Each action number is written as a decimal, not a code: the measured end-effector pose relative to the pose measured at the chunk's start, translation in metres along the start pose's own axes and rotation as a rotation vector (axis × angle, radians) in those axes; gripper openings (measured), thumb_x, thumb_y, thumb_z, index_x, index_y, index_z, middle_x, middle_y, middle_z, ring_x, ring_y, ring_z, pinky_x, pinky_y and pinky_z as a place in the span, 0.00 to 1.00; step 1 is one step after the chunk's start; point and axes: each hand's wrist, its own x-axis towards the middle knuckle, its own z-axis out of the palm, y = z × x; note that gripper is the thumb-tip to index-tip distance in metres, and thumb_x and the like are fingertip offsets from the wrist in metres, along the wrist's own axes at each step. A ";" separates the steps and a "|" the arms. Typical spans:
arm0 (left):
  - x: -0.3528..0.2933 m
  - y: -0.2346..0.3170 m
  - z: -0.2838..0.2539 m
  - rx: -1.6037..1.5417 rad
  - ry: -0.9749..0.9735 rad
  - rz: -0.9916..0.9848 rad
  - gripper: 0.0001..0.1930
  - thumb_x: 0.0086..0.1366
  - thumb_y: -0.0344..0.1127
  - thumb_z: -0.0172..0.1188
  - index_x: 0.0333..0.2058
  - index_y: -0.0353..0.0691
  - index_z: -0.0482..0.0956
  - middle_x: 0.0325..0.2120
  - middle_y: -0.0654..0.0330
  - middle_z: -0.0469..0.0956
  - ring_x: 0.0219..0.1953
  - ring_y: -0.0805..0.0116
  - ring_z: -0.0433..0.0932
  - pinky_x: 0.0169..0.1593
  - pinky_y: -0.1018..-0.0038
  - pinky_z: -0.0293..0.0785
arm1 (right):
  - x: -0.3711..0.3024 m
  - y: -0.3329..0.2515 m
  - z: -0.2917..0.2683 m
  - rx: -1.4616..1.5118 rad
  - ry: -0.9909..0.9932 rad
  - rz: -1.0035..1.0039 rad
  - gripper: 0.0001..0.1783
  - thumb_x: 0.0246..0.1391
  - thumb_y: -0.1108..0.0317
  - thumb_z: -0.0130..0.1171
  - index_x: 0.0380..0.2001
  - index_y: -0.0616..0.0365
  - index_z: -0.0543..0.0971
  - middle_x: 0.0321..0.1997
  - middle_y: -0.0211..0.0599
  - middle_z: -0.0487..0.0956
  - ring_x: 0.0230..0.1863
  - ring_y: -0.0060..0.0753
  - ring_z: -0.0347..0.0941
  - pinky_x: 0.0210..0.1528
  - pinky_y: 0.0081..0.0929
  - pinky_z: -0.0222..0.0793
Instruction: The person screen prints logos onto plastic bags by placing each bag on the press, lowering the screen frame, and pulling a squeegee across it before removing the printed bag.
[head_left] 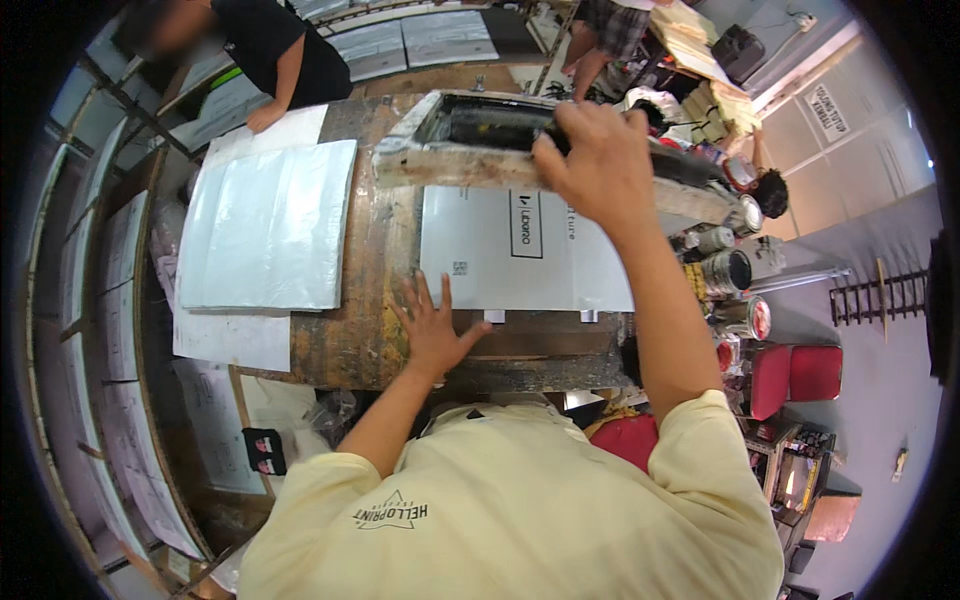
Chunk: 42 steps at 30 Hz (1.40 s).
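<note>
My left hand [432,325] lies with fingers spread at the near left corner of a white printed sheet [590,265], touching the wooden table [375,290]. The sheet carries dark printing and a boxed logo; its far part is hidden. Over it, a wooden screen-printing frame [470,168] is raised and tilted, with dark ink in its trough. My right hand [605,165] is closed around the frame's near rail, the fingers hooked over its top. To the left lies a stack of white plastic bags [268,225].
A co-worker's hand [266,116] rests at the table's far left corner; another person stands at the back right. Ink jars and cans [725,270] line the right side. Shelves with white sheets [125,330] run along the left. A red chair [790,380] stands at right.
</note>
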 end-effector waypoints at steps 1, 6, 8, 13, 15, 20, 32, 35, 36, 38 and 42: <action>-0.009 -0.005 0.016 0.022 -0.044 0.002 0.64 0.61 0.86 0.47 0.80 0.40 0.46 0.78 0.30 0.38 0.81 0.31 0.30 0.72 0.24 0.19 | 0.006 0.001 0.002 0.000 0.013 -0.002 0.20 0.57 0.49 0.63 0.34 0.57 0.84 0.34 0.40 0.83 0.43 0.45 0.80 0.53 0.53 0.64; -0.017 0.000 0.040 0.078 -0.148 -0.046 0.67 0.58 0.89 0.45 0.79 0.36 0.48 0.79 0.35 0.38 0.82 0.37 0.34 0.73 0.27 0.20 | 0.044 0.012 -0.006 0.037 0.060 -0.031 0.21 0.57 0.48 0.62 0.31 0.58 0.84 0.30 0.41 0.83 0.38 0.48 0.81 0.49 0.49 0.66; -0.017 0.001 0.037 0.033 -0.171 -0.069 0.67 0.58 0.89 0.44 0.78 0.34 0.49 0.80 0.40 0.41 0.82 0.41 0.35 0.73 0.27 0.19 | 0.053 0.012 -0.005 0.042 0.048 -0.028 0.21 0.57 0.48 0.62 0.29 0.58 0.84 0.30 0.42 0.84 0.37 0.49 0.81 0.49 0.48 0.66; -0.002 0.013 0.015 -0.072 -0.156 -0.067 0.56 0.64 0.75 0.57 0.75 0.32 0.58 0.77 0.46 0.56 0.79 0.42 0.47 0.75 0.32 0.33 | 0.070 0.026 -0.006 0.020 0.025 -0.072 0.21 0.59 0.50 0.61 0.38 0.60 0.85 0.33 0.46 0.82 0.38 0.52 0.80 0.45 0.46 0.66; 0.006 0.013 0.010 -0.227 0.008 -0.002 0.45 0.69 0.60 0.66 0.71 0.31 0.66 0.72 0.45 0.67 0.75 0.41 0.61 0.75 0.38 0.52 | 0.078 0.026 -0.008 0.038 0.027 -0.073 0.22 0.59 0.50 0.61 0.38 0.60 0.85 0.33 0.46 0.83 0.39 0.52 0.80 0.45 0.45 0.67; 0.079 0.053 -0.059 -0.544 0.301 -0.049 0.19 0.69 0.26 0.64 0.58 0.35 0.83 0.53 0.46 0.84 0.51 0.49 0.83 0.54 0.60 0.79 | 0.092 0.033 -0.015 0.090 -0.049 -0.012 0.21 0.58 0.51 0.61 0.34 0.61 0.83 0.32 0.47 0.82 0.37 0.51 0.79 0.44 0.45 0.67; 0.036 -0.119 -0.098 -0.700 0.522 -0.371 0.15 0.73 0.28 0.60 0.54 0.37 0.87 0.43 0.50 0.89 0.43 0.67 0.85 0.51 0.70 0.78 | 0.056 0.012 -0.005 0.058 -0.018 0.001 0.20 0.59 0.49 0.61 0.35 0.58 0.82 0.36 0.42 0.83 0.43 0.49 0.80 0.50 0.48 0.66; 0.041 -0.188 -0.117 -0.616 0.481 -0.346 0.14 0.74 0.30 0.60 0.54 0.38 0.88 0.46 0.51 0.89 0.45 0.70 0.85 0.53 0.73 0.78 | 0.037 0.011 -0.005 0.029 -0.047 0.001 0.20 0.59 0.51 0.61 0.37 0.59 0.82 0.36 0.42 0.81 0.44 0.49 0.78 0.49 0.47 0.66; 0.041 -0.214 -0.122 -0.596 0.499 -0.350 0.14 0.74 0.30 0.60 0.53 0.39 0.88 0.46 0.52 0.90 0.44 0.71 0.85 0.52 0.74 0.78 | 0.034 0.009 -0.006 0.017 -0.045 -0.004 0.19 0.59 0.51 0.61 0.37 0.59 0.81 0.36 0.42 0.80 0.44 0.49 0.77 0.49 0.46 0.65; 0.044 -0.263 -0.131 -0.545 0.531 -0.339 0.14 0.73 0.30 0.60 0.53 0.39 0.89 0.45 0.55 0.90 0.42 0.73 0.84 0.49 0.75 0.78 | 0.029 0.000 -0.006 0.008 -0.046 -0.004 0.19 0.59 0.52 0.61 0.38 0.59 0.81 0.36 0.42 0.79 0.44 0.49 0.76 0.49 0.45 0.64; 0.054 -0.337 -0.155 -0.478 0.529 -0.318 0.13 0.73 0.30 0.61 0.51 0.39 0.89 0.44 0.57 0.90 0.39 0.76 0.83 0.46 0.77 0.78 | 0.013 -0.012 -0.009 0.036 -0.045 -0.001 0.18 0.58 0.55 0.62 0.40 0.61 0.80 0.35 0.44 0.78 0.43 0.49 0.75 0.49 0.44 0.63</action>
